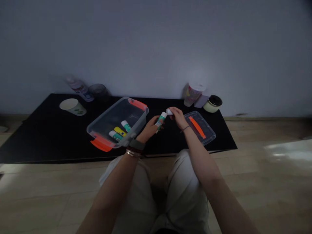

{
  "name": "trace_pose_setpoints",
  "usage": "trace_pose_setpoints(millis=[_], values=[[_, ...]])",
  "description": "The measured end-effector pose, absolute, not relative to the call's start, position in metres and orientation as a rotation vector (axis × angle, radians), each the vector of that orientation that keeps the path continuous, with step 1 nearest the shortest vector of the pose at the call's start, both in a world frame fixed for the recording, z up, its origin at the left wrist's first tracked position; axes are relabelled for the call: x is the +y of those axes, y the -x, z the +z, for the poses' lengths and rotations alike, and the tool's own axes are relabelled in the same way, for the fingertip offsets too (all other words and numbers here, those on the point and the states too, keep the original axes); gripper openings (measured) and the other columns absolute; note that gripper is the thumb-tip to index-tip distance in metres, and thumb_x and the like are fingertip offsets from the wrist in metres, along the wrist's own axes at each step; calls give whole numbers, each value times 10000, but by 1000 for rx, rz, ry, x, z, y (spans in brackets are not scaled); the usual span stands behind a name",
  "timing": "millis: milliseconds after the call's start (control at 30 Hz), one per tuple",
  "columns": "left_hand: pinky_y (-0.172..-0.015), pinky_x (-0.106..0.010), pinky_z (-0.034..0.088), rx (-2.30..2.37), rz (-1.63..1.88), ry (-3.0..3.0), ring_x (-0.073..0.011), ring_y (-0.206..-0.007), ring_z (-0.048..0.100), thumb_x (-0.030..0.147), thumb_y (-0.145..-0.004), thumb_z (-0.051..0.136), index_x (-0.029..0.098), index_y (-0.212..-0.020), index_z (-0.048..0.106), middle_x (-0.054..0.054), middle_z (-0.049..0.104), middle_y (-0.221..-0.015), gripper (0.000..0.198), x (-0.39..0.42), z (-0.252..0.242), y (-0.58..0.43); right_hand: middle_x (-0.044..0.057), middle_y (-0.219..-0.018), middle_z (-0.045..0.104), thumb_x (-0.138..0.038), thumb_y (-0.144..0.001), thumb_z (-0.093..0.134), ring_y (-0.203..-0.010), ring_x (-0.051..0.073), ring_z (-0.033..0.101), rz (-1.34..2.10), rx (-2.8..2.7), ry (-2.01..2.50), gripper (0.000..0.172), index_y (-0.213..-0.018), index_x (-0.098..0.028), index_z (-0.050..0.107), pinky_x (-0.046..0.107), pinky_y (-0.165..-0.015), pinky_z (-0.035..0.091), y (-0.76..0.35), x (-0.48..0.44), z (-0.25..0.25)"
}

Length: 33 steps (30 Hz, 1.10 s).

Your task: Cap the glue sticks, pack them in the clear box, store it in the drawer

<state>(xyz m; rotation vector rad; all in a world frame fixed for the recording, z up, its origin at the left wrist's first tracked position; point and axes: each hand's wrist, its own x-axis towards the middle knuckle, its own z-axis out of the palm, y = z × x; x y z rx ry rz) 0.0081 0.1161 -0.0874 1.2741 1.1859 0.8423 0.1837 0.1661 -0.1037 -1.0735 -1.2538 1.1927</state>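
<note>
My left hand is closed around the body of a green and white glue stick, held above the black mat. My right hand pinches the stick's white cap at its upper end. To the left of my hands stands a clear plastic box with orange latches. Three more sticks lie inside it: a green one, a yellow one and a teal one.
The box's clear lid with an orange handle lies right of my hands. A paper cup, a bottle and a dark jar sit at the back left. A cup and a small bowl stand back right, against the wall.
</note>
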Motion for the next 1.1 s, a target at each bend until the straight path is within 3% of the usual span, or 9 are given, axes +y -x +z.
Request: trace_pose_setpoints(millis=[233, 600, 900, 1000, 1100], values=[[-497, -187, 431, 1133, 798, -1213, -79, -554, 584, 471, -864, 637, 176, -1145, 620, -26, 671, -864, 407, 112, -81, -6, -56, -632, 416, -716, -793, 581, -539, 90, 353, 1138, -1383, 1115, 511, -848, -208, 590, 237, -493, 268, -180, 157, -91], [-465, -180, 406, 1040, 815, -1171, -68, -505, 548, 474, -840, 690, 161, -1209, 596, -6, 640, -770, 493, 109, -72, -2, -43, -681, 439, -621, -889, 542, -631, 108, 400, 844, -1485, 1127, 415, -792, -218, 543, 250, -591, 332, -176, 151, -83], [-442, -177, 361, 1007, 899, -1141, -52, -483, 487, 493, -834, 686, 162, -1133, 597, 9, 601, -741, 455, 112, -74, -1, -68, -611, 418, -696, -846, 564, -475, 65, 348, 1138, -1066, 979, 472, -882, -227, 590, 207, -446, 288, -177, 160, -88], [-441, -180, 358, 996, 901, -1142, -52, -479, 484, 494, -835, 683, 158, -1124, 593, 10, 596, -737, 452, 112, -74, -2, -87, -583, 394, -681, -835, 596, -440, 52, 340, 1234, -923, 986, 459, -806, -229, 519, 189, -420, 274, -177, 161, -89], [-433, -182, 349, 1001, 899, -1152, -57, -474, 486, 495, -833, 683, 155, -1134, 589, 9, 598, -730, 464, 112, -74, -3, -86, -620, 466, -635, -828, 639, -465, 50, 425, 1308, -813, 966, 440, -800, -237, 453, 172, -439, 326, -178, 161, -87]])
